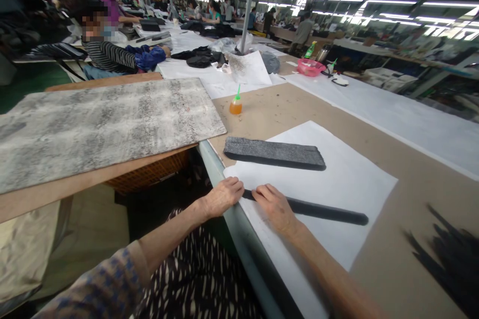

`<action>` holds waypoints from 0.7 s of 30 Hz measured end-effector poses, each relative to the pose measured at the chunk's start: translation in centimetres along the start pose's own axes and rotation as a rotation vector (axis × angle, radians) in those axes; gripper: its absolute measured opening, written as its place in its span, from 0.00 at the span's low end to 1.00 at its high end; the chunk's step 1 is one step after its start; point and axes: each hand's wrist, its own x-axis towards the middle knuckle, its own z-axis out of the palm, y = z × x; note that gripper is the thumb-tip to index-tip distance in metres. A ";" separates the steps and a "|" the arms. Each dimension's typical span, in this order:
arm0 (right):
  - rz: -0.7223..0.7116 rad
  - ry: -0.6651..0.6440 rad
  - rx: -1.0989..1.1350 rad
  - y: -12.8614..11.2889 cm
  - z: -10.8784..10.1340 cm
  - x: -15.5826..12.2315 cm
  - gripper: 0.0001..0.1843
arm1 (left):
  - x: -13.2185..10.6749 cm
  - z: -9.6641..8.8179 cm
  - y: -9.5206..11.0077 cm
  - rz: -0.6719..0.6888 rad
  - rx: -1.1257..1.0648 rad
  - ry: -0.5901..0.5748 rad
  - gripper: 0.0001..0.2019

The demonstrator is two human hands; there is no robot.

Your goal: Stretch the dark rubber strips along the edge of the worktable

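Observation:
A narrow black fabric strip [329, 212] lies across a white paper sheet [337, 174] at the table's edge. My left hand [225, 194] is closed at the strip's near left end, fingertips pinched together. Just to its right, my right hand [275, 204] presses bent fingers down on the same strip, gripping it near that end. Beyond both hands rests a stack of dark grey strips [275, 153], its long side roughly parallel to the held strip.
A small glue-like bottle [235, 104] with orange liquid and a green nozzle stands farther back. On the left lies a stained grey-white board [112, 124]. Dark strips [445, 259] lie at right. A pink basket [310, 67] is behind, and a person [108, 55] sits at left.

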 end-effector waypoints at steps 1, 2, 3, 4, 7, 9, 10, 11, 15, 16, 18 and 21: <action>-0.013 -0.008 -0.011 0.0 0.0 0.0 0.14 | 0.0 0.0 0.0 0.007 0.008 0.001 0.07; -0.024 -0.019 -0.026 0.0 0.1 0.0 0.14 | 0.0 0.1 0.0 0.015 0.016 0.002 0.08; -0.035 -0.035 -0.042 0.1 0.1 -0.1 0.14 | -0.1 0.1 0.0 0.025 0.023 0.002 0.08; -0.041 -0.050 -0.059 0.0 0.2 0.0 0.14 | -0.2 0.1 0.0 0.031 0.026 0.004 0.09; -0.052 -0.076 -0.099 -0.1 0.3 0.1 0.16 | -0.7 0.1 -0.1 0.009 0.015 0.019 0.13; -0.060 -0.072 -0.117 -0.1 0.3 0.3 0.18 | -1.1 0.2 -0.1 -0.034 -0.005 0.022 0.18; -0.067 -0.068 -0.125 -0.1 0.3 0.4 0.19 | -1.3 0.2 -0.2 -0.056 -0.016 0.021 0.20; -0.074 -0.068 -0.133 -0.1 0.3 0.4 0.20 | -1.6 0.4 -0.2 -0.077 -0.028 0.021 0.22; -0.083 -0.059 -0.139 -0.1 0.3 0.4 0.18 | -2.3 1.1 -0.2 -0.179 -0.121 0.100 0.22; -0.081 -0.055 -0.136 -0.1 0.2 0.3 0.17 | -2.5 1.3 -0.2 -0.197 -0.152 0.126 0.22; -0.070 -0.054 -0.131 0.0 0.1 0.1 0.17 | -2.8 1.5 -0.2 -0.219 -0.213 0.165 0.23; -0.050 -0.072 -0.125 0.1 -0.1 -0.5 0.17 | -3.0 1.6 -0.1 -0.242 -0.300 0.208 0.24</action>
